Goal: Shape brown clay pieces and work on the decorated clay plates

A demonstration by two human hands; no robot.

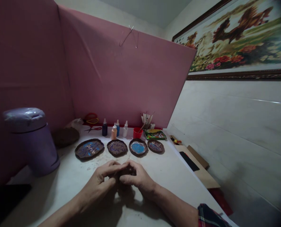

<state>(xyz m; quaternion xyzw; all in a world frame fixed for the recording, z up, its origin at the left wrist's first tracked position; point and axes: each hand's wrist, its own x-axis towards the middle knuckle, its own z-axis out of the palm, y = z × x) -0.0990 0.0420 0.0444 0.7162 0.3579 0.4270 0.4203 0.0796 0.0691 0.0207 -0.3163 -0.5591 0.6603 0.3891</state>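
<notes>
Just above the white table (175, 183), my left hand (107, 176) and my right hand (140, 181) meet, with fingertips closed around a small dark brown lump of clay (126, 172). The fingers hide most of the lump, so its shape cannot be made out. Beyond my hands stands a row of several dark brown, clay-like dishes with paint inside: a large blue-streaked dish (89, 149), a purple-speckled dish (117, 148), a dish with a bright blue middle (138, 147) and a small purplish dish (156, 146).
Behind the dishes are paint bottles (114, 131), a red cup (138, 133) with a brush, a green packet (156, 134) and scissors (94, 128). A large brown lump (66, 137) and a purple bin (36, 145) stand left. Pink boards (126, 78) border the table.
</notes>
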